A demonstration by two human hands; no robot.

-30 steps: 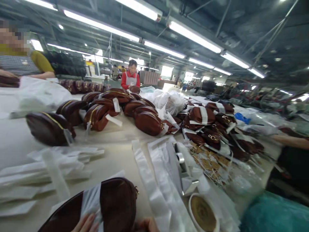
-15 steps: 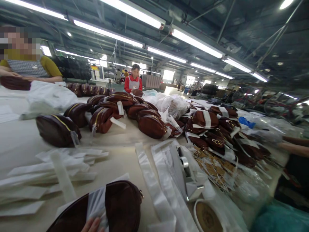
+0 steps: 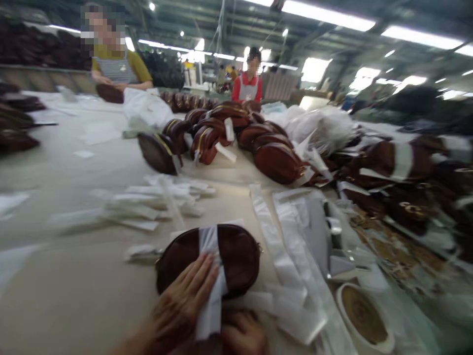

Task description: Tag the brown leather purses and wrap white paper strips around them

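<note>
A dark brown oval zip pouch (image 3: 242,259) lies on the table in front of me, a white paper strip (image 3: 209,315) wrapped across its middle. My left hand (image 3: 188,291) rests flat over the strip and pouch, fingers stretched out and close together. Low in the picture, my right hand (image 3: 244,335) has its fingers curled beside the strip's lower end; blur hides what they hold, if anything. More loose white strips (image 3: 148,202) lie to the left beyond the pouch, and long ones (image 3: 281,246) run along its right side.
Several brown pouches (image 3: 275,160) stand farther back. More are piled at the right (image 3: 384,162), near a tape roll (image 3: 364,315) and brown tags (image 3: 391,246). Clear plastic bags (image 3: 321,125) lie behind. Two co-workers, in yellow (image 3: 138,64) and red (image 3: 236,88) sleeves, are across the table.
The view has swung left and down, so the whole wrapped pouch shows. Now my left hand lies across it, and my right hand is visible beside the strip's lower end.
</note>
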